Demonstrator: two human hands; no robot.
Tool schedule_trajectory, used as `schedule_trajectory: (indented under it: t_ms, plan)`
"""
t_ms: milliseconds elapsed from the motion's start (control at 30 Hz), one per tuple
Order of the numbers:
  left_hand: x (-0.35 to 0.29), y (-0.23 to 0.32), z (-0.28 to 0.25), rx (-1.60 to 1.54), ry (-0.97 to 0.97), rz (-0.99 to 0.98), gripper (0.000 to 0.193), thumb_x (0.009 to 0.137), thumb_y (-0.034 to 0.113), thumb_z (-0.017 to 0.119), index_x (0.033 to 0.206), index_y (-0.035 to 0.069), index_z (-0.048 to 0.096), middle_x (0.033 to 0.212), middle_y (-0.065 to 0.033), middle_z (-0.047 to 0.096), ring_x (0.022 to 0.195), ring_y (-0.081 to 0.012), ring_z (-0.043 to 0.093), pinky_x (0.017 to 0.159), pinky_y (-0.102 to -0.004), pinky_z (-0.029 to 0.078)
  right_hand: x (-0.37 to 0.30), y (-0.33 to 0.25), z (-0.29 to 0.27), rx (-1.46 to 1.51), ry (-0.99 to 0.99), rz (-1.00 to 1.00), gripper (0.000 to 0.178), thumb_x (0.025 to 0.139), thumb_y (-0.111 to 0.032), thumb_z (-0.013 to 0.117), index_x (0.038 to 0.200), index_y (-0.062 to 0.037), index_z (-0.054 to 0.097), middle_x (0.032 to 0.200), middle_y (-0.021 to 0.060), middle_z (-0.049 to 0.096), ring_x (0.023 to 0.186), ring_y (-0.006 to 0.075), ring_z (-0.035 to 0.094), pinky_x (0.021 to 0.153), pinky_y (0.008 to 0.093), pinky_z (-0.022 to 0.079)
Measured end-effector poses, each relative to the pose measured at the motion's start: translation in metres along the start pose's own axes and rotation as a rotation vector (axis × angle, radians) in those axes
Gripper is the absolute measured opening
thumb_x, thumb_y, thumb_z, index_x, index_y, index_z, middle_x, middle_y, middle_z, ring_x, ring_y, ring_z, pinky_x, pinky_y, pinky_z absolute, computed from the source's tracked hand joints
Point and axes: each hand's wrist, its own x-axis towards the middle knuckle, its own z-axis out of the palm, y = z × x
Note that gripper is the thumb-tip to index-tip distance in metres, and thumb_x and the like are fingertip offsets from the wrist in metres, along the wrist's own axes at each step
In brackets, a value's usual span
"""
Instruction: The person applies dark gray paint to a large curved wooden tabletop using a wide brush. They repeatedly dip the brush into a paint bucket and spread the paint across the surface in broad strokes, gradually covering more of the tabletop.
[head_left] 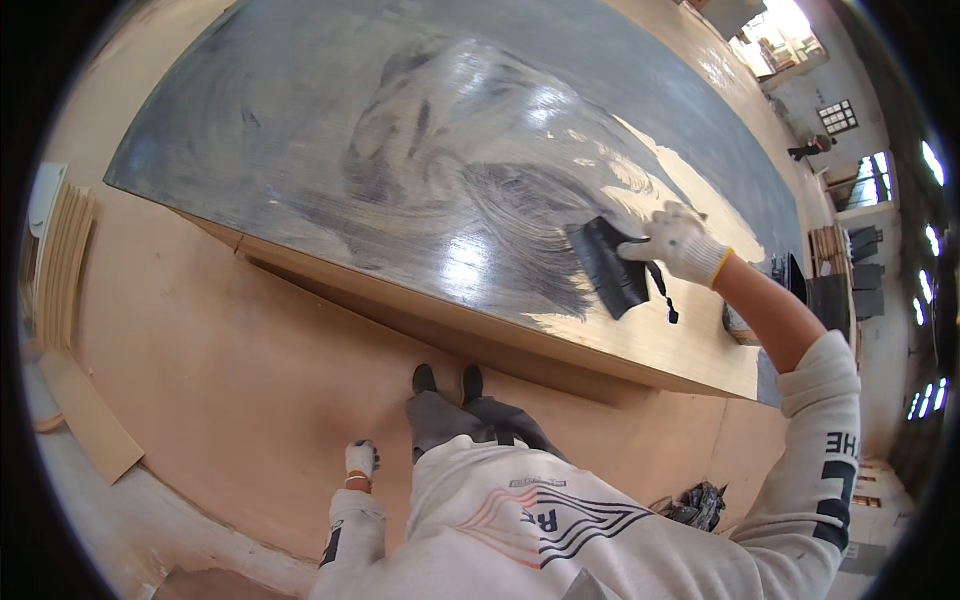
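My right hand (682,240), in a white knitted glove with a yellow cuff edge, grips a wide, flat black spreader (610,268). A black strip dangles beside it. The spreader rests on the large panel (300,130), whose top is coated with wet grey-black smears. Swirled streaks lie just left of the spreader, and bare pale wood shows around and beyond my hand. My left hand (362,460), gloved too, hangs low beside my leg, away from the panel. Its fingers are curled, with nothing visible in them.
The panel lies on a raised stack with a pale wooden edge (420,320) in front of my feet. Thin boards (65,270) stand at the far left. Right of the panel sits a dark container (788,275). Crumpled black plastic (698,507) lies at lower right. Another person (812,148) is far off.
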Motion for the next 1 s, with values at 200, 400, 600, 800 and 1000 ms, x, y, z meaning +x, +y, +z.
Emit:
schedule_trajectory:
  t_ms: [200,400,600,800,1000]
  plan:
    - [0.007,0.038,-0.003,0.182,-0.043,0.078,0.019,0.101,0.017,0.062,0.114,0.005,0.069,0.078,-0.0061,0.067,0.057,-0.0197,0.064,0.047,-0.0370,0.053,0.015,-0.012,0.005,0.115,0.146,0.085,0.064,0.101,-0.003,0.056,0.148,-0.0455,0.061,0.111,0.0160,0.072,0.112,0.0375,0.068,0.098,0.0490,0.054]
    - [0.021,0.114,0.049,-0.052,-0.169,0.250,0.018,0.101,0.017,0.064,0.114,0.006,0.071,0.085,-0.0058,0.071,0.062,-0.0178,0.066,0.051,-0.0348,0.054,-0.003,-0.025,0.013,0.238,0.060,0.170,0.055,0.108,-0.012,0.053,0.154,-0.0428,0.057,0.115,0.0120,0.076,0.115,0.0353,0.070,0.102,0.0415,0.056]
    - [-0.146,0.210,0.110,0.670,-0.577,0.556,0.029,0.103,0.022,0.065,0.124,0.002,0.073,0.099,-0.0078,0.079,0.073,-0.0134,0.070,0.062,-0.0291,0.055,-0.046,-0.010,0.069,0.745,-0.011,0.526,0.055,0.103,-0.021,0.056,0.156,-0.0351,0.055,0.128,0.0163,0.076,0.114,0.0339,0.075,0.097,0.0454,0.059]
    - [-0.360,0.269,0.201,0.657,-0.260,1.456,0.030,0.099,0.028,0.068,0.124,0.012,0.068,0.099,-0.0151,0.079,0.089,-0.0381,0.076,0.081,-0.0489,0.060,-0.069,-0.064,0.129,1.958,0.276,0.253,0.078,0.097,-0.024,0.073,0.167,-0.0114,0.039,0.099,0.0101,0.076,0.059,0.0131,0.064,0.049,0.0308,0.052]
    - [-0.426,0.300,0.326,0.675,0.039,1.524,0.053,0.102,0.028,0.064,0.151,0.012,0.055,0.131,-0.0216,0.071,0.111,-0.0397,0.071,0.095,-0.0481,0.055,-0.053,-0.116,0.173,2.797,0.631,0.010,0.058,0.108,-0.027,0.066,0.158,-0.0048,0.051,0.138,0.0057,0.068,0.124,0.0164,0.062,0.105,0.0328,0.049]
